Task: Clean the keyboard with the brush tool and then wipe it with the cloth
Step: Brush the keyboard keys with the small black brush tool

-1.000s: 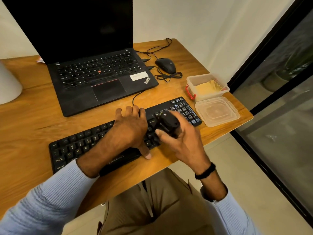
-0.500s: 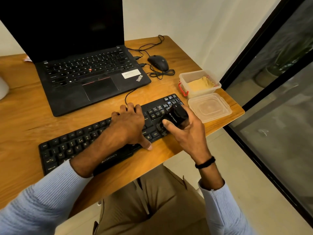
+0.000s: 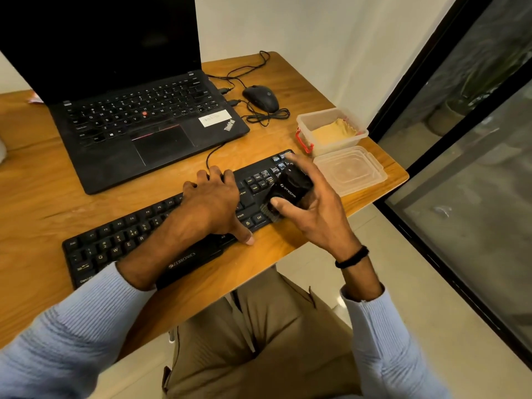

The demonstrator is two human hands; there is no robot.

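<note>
Head view: fingers [image 3: 277, 201] of the right hand [image 3: 315, 217] stay clamped round the black brush tool [image 3: 292, 187]. Over the last second its bristles have worked rightward, then dropped to the front rows by the Ctrl key, near the right end of the keyboard [image 3: 129, 240]. The left hand [image 3: 213, 203] hasn't moved, fingers spread flat on the middle keys, pinning it to the surface [image 3: 57, 182]. Brushing looks unfinished, left half probably still to do; the cloth [image 3: 331, 132] lies untouched in the open tub [image 3: 362, 134] just beyond.
</note>
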